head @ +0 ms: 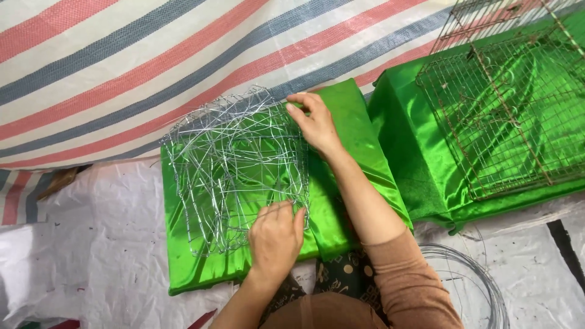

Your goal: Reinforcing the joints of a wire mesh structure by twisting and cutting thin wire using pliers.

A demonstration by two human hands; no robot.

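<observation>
A striped tarp (122, 67) in white, red and grey fills the upper left of the frame, hanging behind the work. Below it a white sheet (85, 244) covers the ground across the bottom.

At upper right lies a large green cushion (402, 122) with rusty wire cages (499, 116) resting on top. A second green cushion (347, 122) sits in the centre, just beside the first.

On this central cushion lies a silver wire mesh (234, 167), a loose, tangled square of thin strands, spreading from centre left toward the middle of the frame.

At lower right, partly behind the sleeve, a coil of wire (481, 274) lies on the sheet.

The right hand (315, 122), reaching up from the lower right, has its fingers curled and pinching the mesh at its upper right corner. The left hand (275, 239), at bottom centre, lies palm down on the lower right edge of the mesh, fingers bent and closed around the strands there. Both hands grip the mesh; neither is slack.
</observation>
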